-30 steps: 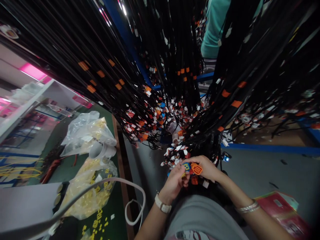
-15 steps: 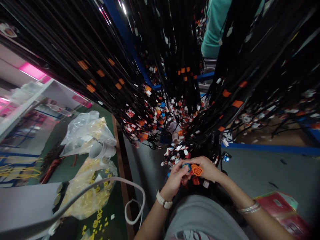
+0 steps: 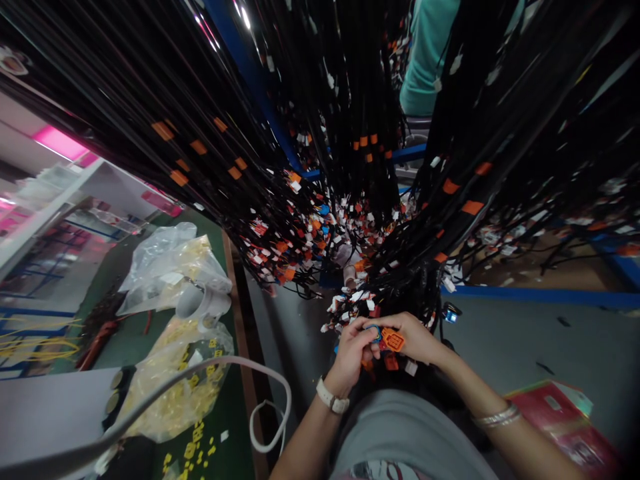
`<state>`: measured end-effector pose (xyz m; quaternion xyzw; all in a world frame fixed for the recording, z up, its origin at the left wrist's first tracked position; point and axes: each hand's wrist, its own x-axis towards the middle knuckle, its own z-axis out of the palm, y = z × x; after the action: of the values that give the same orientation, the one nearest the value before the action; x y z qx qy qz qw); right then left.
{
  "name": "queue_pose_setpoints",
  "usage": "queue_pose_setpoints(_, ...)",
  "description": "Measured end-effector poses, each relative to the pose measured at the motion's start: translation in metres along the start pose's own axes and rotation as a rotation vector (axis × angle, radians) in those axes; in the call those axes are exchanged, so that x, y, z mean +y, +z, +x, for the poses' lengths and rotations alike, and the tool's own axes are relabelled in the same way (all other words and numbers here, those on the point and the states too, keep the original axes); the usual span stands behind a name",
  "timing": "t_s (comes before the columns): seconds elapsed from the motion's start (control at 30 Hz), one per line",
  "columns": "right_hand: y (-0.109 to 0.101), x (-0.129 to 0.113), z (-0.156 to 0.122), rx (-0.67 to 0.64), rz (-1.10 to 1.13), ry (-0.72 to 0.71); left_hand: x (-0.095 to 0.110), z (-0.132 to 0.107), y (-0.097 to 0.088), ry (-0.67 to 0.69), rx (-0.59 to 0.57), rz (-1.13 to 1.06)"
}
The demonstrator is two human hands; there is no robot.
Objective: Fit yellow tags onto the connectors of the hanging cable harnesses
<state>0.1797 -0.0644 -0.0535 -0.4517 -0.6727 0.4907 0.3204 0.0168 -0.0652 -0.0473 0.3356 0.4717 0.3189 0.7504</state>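
My left hand [image 3: 351, 351], with a white watch on the wrist, pinches a small blue connector [image 3: 373, 330] at the end of a hanging black cable. My right hand [image 3: 413, 337], with bracelets on the wrist, grips an orange connector [image 3: 393, 341] right beside the blue one, the two touching. Both hands work just in front of my grey shirt, under a dense curtain of black cable harnesses [image 3: 350, 167] with orange tape bands and white tags.
A green bench [image 3: 220, 427] at left carries clear bags of yellow parts [image 3: 175, 393], a white tape roll [image 3: 203, 301] and a grey hose loop [image 3: 270, 407]. A person in a teal top [image 3: 425, 60] stands behind the cables. A red box [image 3: 570, 427] lies on the grey floor at right.
My left hand's fingers have closed further over the blue connector, covering most of it. My right hand and the orange connector have stayed in place.
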Motion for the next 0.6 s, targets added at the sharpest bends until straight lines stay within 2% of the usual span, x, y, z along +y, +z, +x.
queue_pose_setpoints(0.2, 0.0011, 0.0009, 0.0004, 0.006, 0.004, 0.000, -0.0038, 0.0010, 0.0011, -0.010, 0.034, -0.093)
queue_pose_setpoints(0.43, 0.0005, 0.0056, -0.0016, 0.004, 0.047, -0.030, -0.0014, -0.0059, -0.0051, -0.047, -0.062, -0.116)
queue_pose_setpoints(0.6, 0.0012, 0.0050, -0.0029, 0.009, 0.120, -0.028, 0.0006, -0.0072, -0.0029, -0.008, -0.047, -0.072)
